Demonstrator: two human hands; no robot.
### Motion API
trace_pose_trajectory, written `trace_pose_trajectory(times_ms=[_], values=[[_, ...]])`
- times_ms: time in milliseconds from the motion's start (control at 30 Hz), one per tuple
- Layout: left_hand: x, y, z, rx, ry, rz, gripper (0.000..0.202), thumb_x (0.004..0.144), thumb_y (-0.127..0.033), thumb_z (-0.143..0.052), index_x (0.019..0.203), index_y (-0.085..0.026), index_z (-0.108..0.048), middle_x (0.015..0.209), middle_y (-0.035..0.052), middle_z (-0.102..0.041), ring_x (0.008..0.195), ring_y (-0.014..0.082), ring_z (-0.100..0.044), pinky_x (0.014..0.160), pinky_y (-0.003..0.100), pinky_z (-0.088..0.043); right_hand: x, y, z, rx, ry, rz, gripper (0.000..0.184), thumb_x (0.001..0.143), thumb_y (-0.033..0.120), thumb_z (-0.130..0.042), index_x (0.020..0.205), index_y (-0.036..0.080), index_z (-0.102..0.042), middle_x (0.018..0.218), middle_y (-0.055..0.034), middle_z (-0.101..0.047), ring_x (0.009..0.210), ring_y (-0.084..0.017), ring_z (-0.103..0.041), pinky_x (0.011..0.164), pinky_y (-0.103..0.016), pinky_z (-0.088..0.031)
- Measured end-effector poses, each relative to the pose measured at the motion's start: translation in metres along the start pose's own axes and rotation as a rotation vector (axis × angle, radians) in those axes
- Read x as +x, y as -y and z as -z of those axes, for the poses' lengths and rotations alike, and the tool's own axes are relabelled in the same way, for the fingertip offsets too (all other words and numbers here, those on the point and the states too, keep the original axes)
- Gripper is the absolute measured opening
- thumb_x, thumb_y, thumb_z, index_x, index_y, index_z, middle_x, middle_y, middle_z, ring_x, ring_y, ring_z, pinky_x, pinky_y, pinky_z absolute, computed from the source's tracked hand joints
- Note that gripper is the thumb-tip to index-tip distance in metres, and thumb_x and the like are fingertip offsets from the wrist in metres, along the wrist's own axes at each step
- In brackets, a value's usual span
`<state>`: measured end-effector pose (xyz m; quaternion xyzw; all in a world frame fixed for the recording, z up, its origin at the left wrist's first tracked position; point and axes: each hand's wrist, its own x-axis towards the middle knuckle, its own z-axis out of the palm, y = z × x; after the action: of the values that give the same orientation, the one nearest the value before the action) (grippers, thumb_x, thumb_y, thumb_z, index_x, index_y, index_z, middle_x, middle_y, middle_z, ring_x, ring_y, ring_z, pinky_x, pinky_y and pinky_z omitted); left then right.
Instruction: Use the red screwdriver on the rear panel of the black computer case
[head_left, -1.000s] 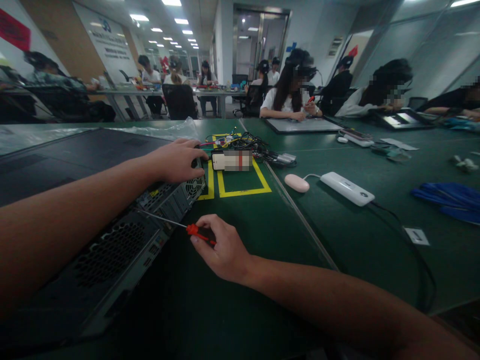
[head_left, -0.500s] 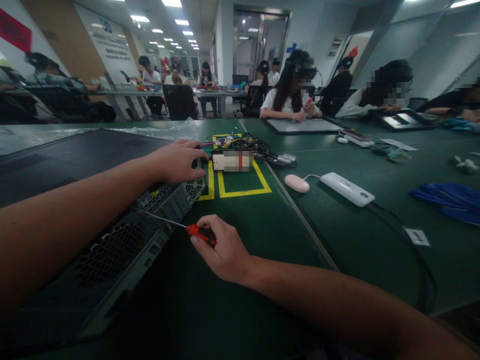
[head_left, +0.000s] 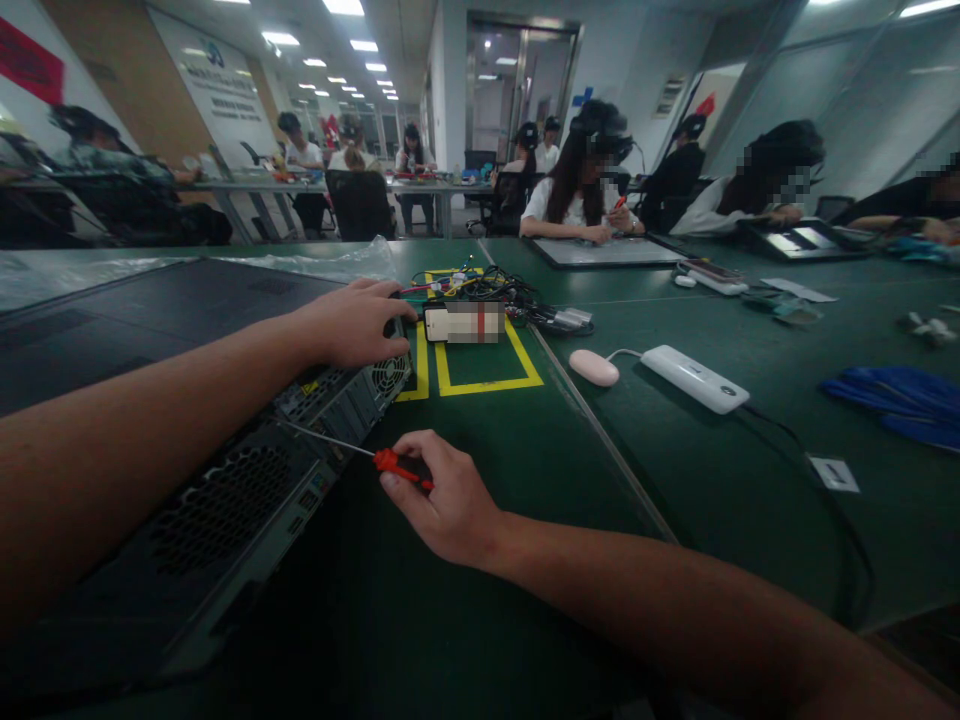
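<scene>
The light is dim and cool, coming from rectangular ceiling lights (head_left: pixel 364 45) at the far end that burn out to white. The near green table (head_left: pixel 517 430) and the near side of the computer case (head_left: pixel 232 500) sink into dark shadow. Wide-angle distortion leans the edges; the far-left wall sign's (head_left: pixel 214 75) lettering is blurred.
</scene>
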<state>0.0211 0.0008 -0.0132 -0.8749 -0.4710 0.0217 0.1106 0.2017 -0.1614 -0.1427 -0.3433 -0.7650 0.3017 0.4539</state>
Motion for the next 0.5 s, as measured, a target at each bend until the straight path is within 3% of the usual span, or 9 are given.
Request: trace_pose_trajectory(times_ms=[500], values=[[-0.0009,-0.001,0.0005,-0.016,0.002,-0.002,0.065,0.093,-0.056,-0.052,0.147,-0.024,-0.066,0.167,0.0114,-0.05,0.153,0.0389,-0.045,0.129,0.051,-0.029,0.0011,0.0001,0.0016,-0.045,0.003,0.062,0.025,0.11,0.04,-0.054,0.115,0.02,-0.067,0.101,-0.006,-0.07,0.087,-0.019,-0.066,0.08,-0.034,-0.055]])
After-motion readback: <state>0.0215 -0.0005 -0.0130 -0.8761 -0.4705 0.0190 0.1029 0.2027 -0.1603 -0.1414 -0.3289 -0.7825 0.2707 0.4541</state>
